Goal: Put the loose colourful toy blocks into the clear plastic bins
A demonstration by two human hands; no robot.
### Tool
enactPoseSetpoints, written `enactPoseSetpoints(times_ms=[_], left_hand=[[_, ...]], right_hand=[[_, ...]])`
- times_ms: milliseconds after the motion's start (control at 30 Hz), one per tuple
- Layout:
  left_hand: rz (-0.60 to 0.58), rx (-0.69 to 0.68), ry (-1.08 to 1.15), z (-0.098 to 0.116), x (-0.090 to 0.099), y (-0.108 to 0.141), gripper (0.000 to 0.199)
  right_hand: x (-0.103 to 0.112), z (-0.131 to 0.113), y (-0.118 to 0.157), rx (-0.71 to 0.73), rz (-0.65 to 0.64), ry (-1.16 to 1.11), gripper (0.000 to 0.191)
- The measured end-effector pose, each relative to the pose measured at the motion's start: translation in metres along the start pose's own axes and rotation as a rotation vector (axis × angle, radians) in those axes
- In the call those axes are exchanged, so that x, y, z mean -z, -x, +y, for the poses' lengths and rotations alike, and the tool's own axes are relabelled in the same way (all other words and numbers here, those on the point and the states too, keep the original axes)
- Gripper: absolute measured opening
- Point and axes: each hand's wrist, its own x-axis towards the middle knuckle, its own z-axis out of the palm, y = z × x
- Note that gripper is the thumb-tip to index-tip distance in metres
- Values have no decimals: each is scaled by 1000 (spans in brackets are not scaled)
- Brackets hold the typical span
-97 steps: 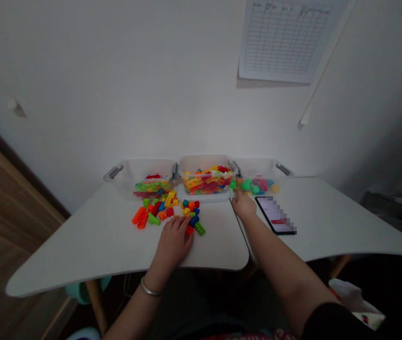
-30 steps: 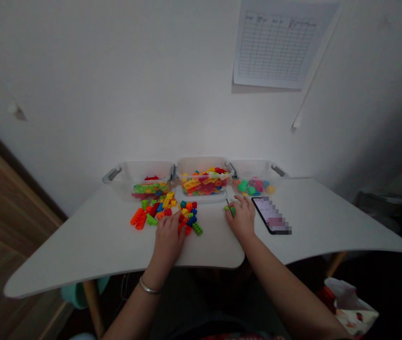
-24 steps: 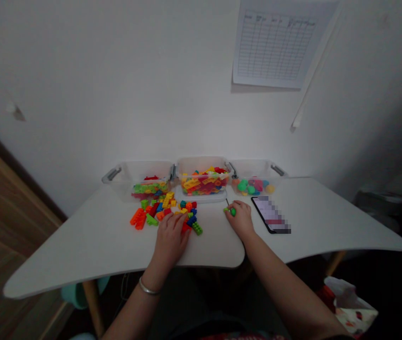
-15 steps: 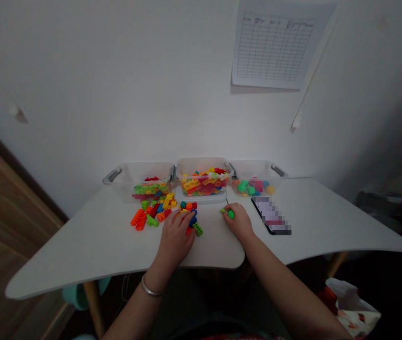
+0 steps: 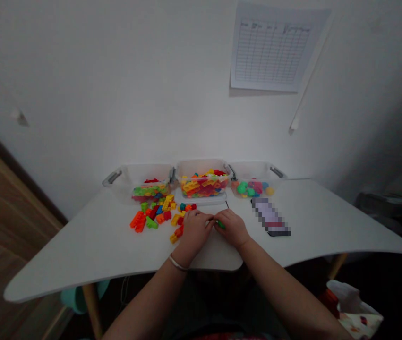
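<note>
The green toy (image 5: 221, 225) is pinched in the right hand (image 5: 232, 227), just right of the left hand (image 5: 197, 231), whose grip cannot be determined.

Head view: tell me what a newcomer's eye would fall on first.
Most likely the bright loose bricks on the white table, mostly left of the left hand. Next come the three clear boxes by the wall, the middle one heaped with colourful pieces. Then the right hand, close to the left, holding a small green piece.

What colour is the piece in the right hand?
The piece in the right hand is green where it shows, head view.
</note>
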Motion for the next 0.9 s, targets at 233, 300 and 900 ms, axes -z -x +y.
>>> enactPoseSetpoints(times_ms=[233,300,900], left_hand=[[158,-15,166,-32,7,-15,23],[333,16,320,-51,17,-22,24],[545,367,-242,-142,66,-61,42]], right_hand=[[-3,4,-1,-293,-16,-126,20],[-5,7,-1,-356,5,-154,21],[-11,18,-2,-328,-20,-198,4]])
